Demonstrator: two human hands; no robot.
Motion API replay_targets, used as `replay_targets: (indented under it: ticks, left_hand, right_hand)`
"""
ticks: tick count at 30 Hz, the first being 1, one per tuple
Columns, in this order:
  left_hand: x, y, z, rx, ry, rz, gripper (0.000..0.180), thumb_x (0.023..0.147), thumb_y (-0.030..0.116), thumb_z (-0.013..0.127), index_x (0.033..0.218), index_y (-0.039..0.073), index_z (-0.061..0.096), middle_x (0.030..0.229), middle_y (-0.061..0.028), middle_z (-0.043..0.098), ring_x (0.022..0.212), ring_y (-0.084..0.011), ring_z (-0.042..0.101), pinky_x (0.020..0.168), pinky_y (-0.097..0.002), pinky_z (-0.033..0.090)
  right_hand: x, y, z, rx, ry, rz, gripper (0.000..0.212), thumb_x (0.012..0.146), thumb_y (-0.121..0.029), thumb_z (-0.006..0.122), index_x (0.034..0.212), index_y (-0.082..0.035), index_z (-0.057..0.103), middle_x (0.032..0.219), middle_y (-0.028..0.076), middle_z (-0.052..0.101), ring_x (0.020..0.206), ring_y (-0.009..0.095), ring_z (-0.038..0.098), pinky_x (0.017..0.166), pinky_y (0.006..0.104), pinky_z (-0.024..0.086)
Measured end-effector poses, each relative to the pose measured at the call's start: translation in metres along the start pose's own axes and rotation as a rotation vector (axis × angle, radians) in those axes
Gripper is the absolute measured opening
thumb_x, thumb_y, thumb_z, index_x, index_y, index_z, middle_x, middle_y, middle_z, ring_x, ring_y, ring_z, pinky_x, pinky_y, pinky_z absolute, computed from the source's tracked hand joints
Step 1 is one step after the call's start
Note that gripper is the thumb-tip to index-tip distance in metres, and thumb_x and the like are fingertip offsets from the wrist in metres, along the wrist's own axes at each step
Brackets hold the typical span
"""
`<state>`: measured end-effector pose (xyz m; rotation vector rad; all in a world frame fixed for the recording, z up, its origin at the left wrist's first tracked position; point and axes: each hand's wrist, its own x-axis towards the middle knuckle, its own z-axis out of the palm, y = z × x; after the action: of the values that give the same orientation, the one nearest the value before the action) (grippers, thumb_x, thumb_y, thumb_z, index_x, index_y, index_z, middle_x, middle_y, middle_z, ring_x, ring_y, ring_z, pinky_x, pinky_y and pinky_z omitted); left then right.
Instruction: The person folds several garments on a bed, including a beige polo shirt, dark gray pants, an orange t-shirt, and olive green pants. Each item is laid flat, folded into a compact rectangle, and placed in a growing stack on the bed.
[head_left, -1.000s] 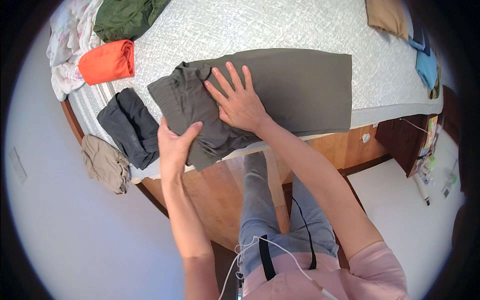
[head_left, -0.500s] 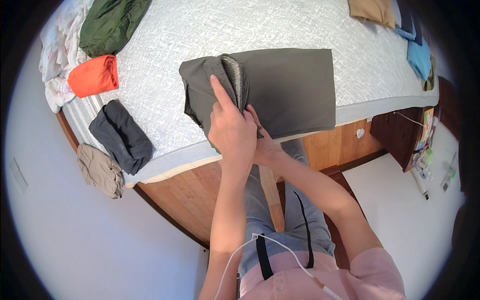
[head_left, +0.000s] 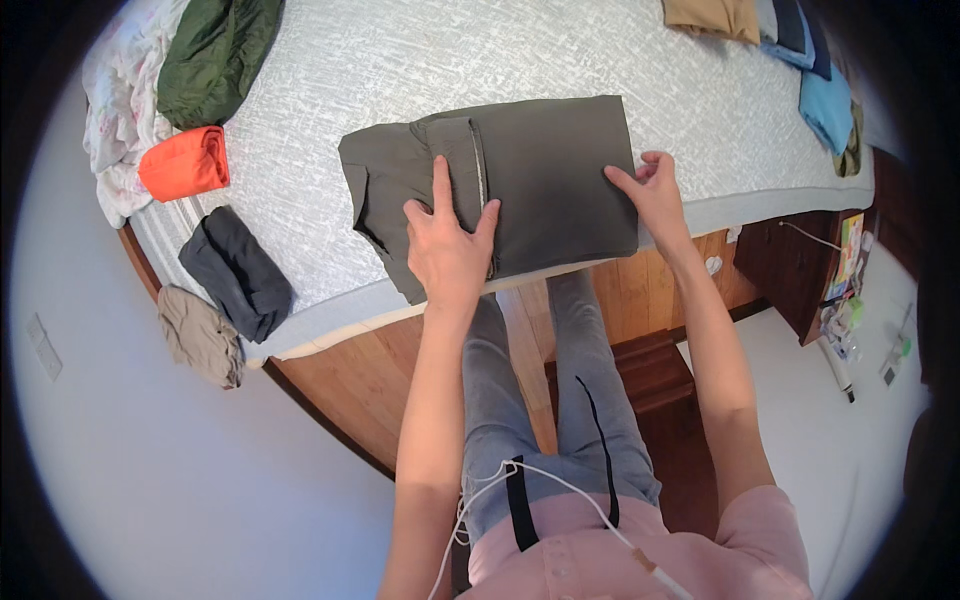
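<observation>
Dark grey-green folded trousers (head_left: 560, 180) lie flat at the front edge of the bed, their waistband folded inward across the left half. My left hand (head_left: 450, 250) presses on that folded waistband with its fingers spread. At the right edge of the trousers is my right hand (head_left: 658, 195), its thumb over the cloth near the corner. The other fingers of this hand are bent and apart, beyond the edge; nothing shows pinched between them.
The bed (head_left: 370, 60) has a pale patterned cover. On its left are a green garment (head_left: 215, 60), an orange folded one (head_left: 185, 163), a black one (head_left: 237, 275) and a beige one (head_left: 198, 335). Several folded clothes, including a blue one (head_left: 825, 110), lie far right. A dark cabinet (head_left: 790, 255) stands beyond.
My right hand has moved from beside my left hand to the trousers' right edge. The waistband fold now lies flatter, and my left hand's fingers have spread on it.
</observation>
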<state>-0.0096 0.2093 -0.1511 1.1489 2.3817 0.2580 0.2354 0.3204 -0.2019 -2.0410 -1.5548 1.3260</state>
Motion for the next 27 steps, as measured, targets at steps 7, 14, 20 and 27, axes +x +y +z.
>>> replay_targets:
  ticks: [7, 14, 20, 27]
  left_hand:
    - [0.007, -0.006, -0.001, -0.162, 0.112, 0.114, 0.073, 0.078, 0.023, 0.083, 0.143, 0.013, 0.054, 0.105, -0.0119, 0.053, 0.088, -0.0315, 0.060, 0.079, -0.0425, 0.053]
    - [0.021, -0.028, -0.014, -0.572, -0.070, -0.036, 0.053, 0.081, 0.004, 0.070, 0.134, 0.005, 0.062, 0.094, -0.0088, 0.060, 0.081, -0.0191, 0.057, 0.075, -0.0314, 0.050]
    - [0.036, -0.048, -0.003, -0.988, -0.128, -0.205, 0.034, 0.101, 0.011, 0.059, 0.133, 0.000, 0.061, 0.105, -0.0037, 0.065, 0.094, -0.0116, 0.058, 0.087, -0.0265, 0.047]
    - [0.029, -0.049, -0.015, -1.082, 0.076, -0.296, 0.032, 0.104, 0.009, 0.050, 0.133, -0.002, 0.059, 0.115, -0.0084, 0.068, 0.101, -0.0140, 0.062, 0.091, -0.0292, 0.049]
  right_hand:
    - [0.017, -0.021, -0.013, 0.186, -0.598, -0.094, 0.038, 0.096, -0.028, 0.072, 0.115, 0.003, 0.062, 0.097, 0.005, 0.068, 0.085, 0.017, 0.065, 0.080, 0.0326, 0.052]
    - [0.006, -0.036, 0.001, 0.190, -0.564, -0.122, 0.037, 0.101, -0.020, 0.064, 0.131, 0.001, 0.057, 0.116, 0.011, 0.070, 0.101, 0.018, 0.064, 0.087, 0.0338, 0.053]
    - [-0.049, -0.105, 0.084, 0.422, -0.644, -0.514, 0.044, 0.095, -0.014, 0.065, 0.132, -0.003, 0.044, 0.129, 0.024, 0.061, 0.119, 0.039, 0.063, 0.090, 0.0427, 0.053]
    - [-0.060, -0.115, 0.146, 0.036, -0.755, -0.522, 0.040, 0.091, 0.000, 0.052, 0.131, -0.004, 0.050, 0.109, 0.025, 0.069, 0.099, 0.044, 0.068, 0.082, 0.0516, 0.054]
